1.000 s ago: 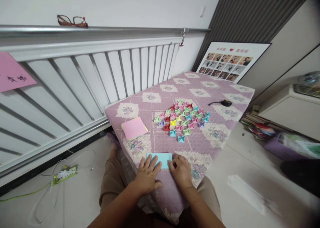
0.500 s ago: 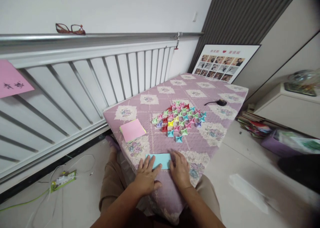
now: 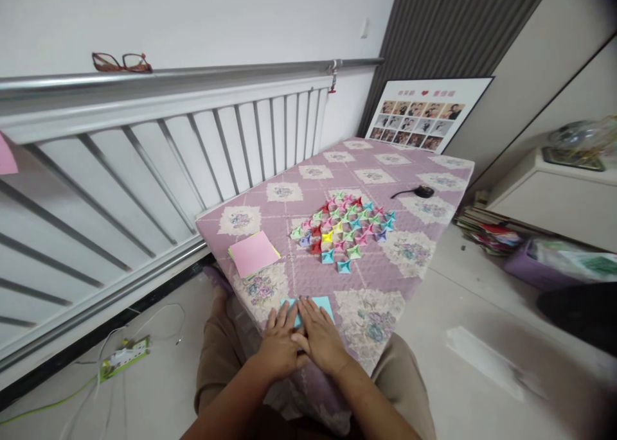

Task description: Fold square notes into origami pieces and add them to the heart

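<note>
A light blue folded paper [image 3: 324, 304] lies on the table's near corner, mostly covered by both hands. My left hand [image 3: 279, 345] rests flat on its left part, fingers spread. Across its middle lies my right hand [image 3: 319, 334], fingers stretched out, its thumb touching my left hand. To the left and farther back is a stack of square papers, pink [image 3: 254, 254] on top. Several small folded paper pieces in many colours stand grouped at mid-table, among them a yellow one [image 3: 327, 237] and a blue one [image 3: 344, 267].
The table [image 3: 308, 274] has a purple floral cloth. A black round object [image 3: 424, 191] with a strap lies at its right. Behind stands a photo board [image 3: 427, 115]. Glasses [image 3: 121, 63] rest on the radiator pipe; a power strip [image 3: 126, 356] is on the floor.
My right hand has moved left from the paper's right end to its middle, against my left hand. The view has shifted slightly.
</note>
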The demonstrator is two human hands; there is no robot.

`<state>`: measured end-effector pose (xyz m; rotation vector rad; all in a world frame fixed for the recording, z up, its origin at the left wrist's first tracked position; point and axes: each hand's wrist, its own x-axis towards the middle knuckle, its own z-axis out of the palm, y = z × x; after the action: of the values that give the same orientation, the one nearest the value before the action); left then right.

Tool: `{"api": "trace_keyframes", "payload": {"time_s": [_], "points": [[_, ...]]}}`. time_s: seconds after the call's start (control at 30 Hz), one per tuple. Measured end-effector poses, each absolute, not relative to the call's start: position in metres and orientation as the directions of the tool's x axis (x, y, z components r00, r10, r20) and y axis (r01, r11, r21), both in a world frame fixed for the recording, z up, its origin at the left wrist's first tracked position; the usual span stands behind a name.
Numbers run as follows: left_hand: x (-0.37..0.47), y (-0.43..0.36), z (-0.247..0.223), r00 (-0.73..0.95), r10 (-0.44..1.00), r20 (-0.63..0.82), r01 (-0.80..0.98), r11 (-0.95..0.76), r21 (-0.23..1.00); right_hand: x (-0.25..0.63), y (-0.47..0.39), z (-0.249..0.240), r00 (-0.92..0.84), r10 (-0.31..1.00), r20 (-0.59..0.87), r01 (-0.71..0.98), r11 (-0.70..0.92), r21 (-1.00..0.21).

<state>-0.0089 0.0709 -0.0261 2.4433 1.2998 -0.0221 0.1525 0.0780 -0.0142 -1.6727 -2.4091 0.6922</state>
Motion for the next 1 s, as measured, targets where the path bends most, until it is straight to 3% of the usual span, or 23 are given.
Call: {"api": "trace_keyframes", "payload": {"time_s": [0.37, 0.73, 1.0], "points": [[-0.035, 0.083, -0.021, 0.505, 0.852, -0.140, 0.851, -0.465, 0.243, 0.199, 0.077, -0.028, -0.317, 0.945, -0.080, 0.935, 0.298, -0.190], [-0.027, 0.096, -0.009, 0.500, 0.864, -0.055, 0.863, -0.492, 0.114, 0.200, 0.076, -0.030, -0.319, 0.948, 0.009, 0.928, 0.314, -0.201], [-0.010, 0.074, -0.015, 0.436, 0.899, 0.032, 0.897, -0.437, 0.066, 0.198, 0.060, -0.024, -0.274, 0.907, 0.319, 0.896, 0.361, -0.258]]}}
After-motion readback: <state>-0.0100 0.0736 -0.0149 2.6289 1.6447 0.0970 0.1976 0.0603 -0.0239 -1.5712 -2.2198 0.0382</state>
